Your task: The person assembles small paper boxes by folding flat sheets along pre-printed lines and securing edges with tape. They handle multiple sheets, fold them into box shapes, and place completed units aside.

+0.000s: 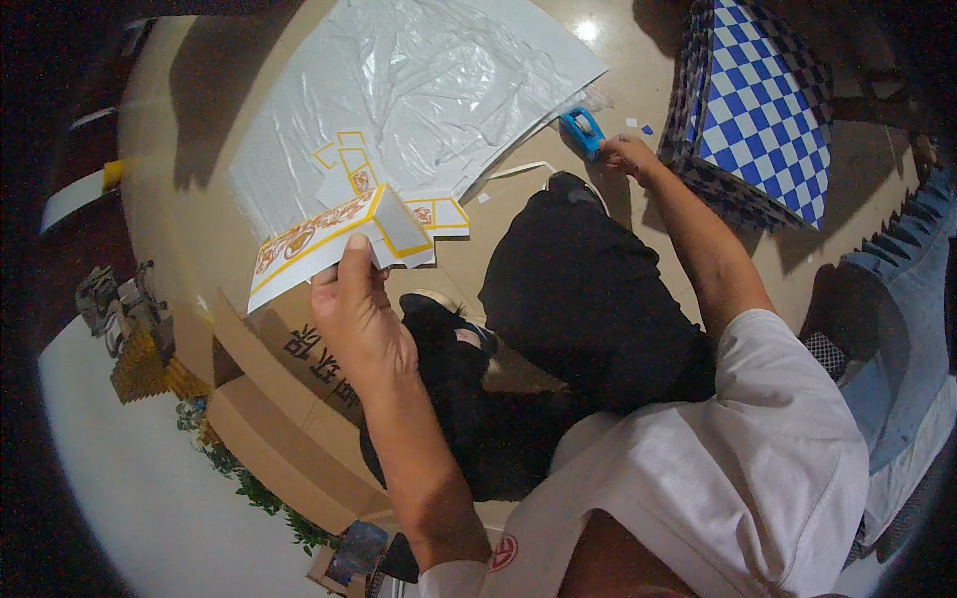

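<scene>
My left hand (361, 299) is closed on a folded white card box (317, 239) with yellow borders and an orange printed pattern, its thumb pressed on the near edge. The box is held tilted in the air. Behind it lie more white card pieces (439, 215) with the same yellow lines. Out to the right, my right hand (628, 157) has its fingers closed at the near end of a blue tape dispenser (581, 132), which is low over the floor beside the white sheet. The fingertips are partly hidden.
A large white sheet under crumpled clear plastic (419, 90) spreads ahead. At the right stands a stack of blue-and-white checkered boards (763, 110). An opened brown cardboard box (284, 444) is at the lower left. Small paper scraps (631, 122) lie on the floor (508, 209).
</scene>
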Available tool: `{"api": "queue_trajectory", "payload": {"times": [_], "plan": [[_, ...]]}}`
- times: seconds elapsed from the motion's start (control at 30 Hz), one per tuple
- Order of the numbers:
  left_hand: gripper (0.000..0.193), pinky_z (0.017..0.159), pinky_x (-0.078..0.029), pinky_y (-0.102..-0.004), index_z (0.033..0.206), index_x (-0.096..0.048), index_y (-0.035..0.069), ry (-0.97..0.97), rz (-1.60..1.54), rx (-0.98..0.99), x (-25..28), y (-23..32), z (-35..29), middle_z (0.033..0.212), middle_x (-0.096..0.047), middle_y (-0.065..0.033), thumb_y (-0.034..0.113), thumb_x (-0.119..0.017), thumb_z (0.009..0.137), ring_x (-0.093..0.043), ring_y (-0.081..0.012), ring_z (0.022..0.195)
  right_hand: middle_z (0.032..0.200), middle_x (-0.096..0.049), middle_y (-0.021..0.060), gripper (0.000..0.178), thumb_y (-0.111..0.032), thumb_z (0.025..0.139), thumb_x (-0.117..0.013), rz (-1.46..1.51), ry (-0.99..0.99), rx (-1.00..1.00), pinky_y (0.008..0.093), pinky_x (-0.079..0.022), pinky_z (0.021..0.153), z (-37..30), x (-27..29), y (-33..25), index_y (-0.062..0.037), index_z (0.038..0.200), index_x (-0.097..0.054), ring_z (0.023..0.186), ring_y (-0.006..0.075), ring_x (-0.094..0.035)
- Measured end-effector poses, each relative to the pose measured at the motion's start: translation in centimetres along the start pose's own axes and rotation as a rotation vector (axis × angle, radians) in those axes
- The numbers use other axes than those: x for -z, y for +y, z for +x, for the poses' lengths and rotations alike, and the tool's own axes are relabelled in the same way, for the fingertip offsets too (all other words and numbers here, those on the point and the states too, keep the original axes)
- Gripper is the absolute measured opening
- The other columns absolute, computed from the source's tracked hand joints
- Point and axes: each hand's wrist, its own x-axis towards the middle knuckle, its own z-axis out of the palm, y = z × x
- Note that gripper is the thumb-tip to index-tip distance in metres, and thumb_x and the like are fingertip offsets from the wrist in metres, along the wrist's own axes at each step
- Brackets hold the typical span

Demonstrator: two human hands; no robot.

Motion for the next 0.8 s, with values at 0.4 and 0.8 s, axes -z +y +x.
{"api": "queue_trajectory", "payload": {"times": [0.4, 0.8], "plan": [[0.018, 0.067, -0.043, -0.0261, 0.094, -0.061, 0.004, 0.002, 0.018, 0.012, -0.5, -0.2, 0.2, 0.087, -0.063, -0.0023, 0.017, -0.070, 0.085, -0.057, -0.0112, 0.074, 0.073, -0.060, 0.0020, 0.016, -0.022, 0.091, -0.060, 0.035, 0.049, 0.028, 0.0260, -0.046, 0.060, -0.8, -0.2, 3.3, -0.0061, 0.091, -0.059, 0.063, 0.0111, -0.055], [0.021, 0.074, -0.048, -0.0268, 0.102, -0.062, 0.000, -0.031, -0.050, 0.000, 0.6, -0.4, 0.2, 0.095, -0.066, -0.0057, 0.015, -0.067, 0.087, -0.061, -0.0123, 0.082, 0.083, -0.068, 0.0148, 0.029, -0.028, 0.092, -0.054, -1.708, -0.365, 0.128, 0.0381, -0.052, 0.067, 4.5, 0.2, 3.4, -0.0015, 0.094, -0.067, 0.074, 0.0268, -0.066]]}}
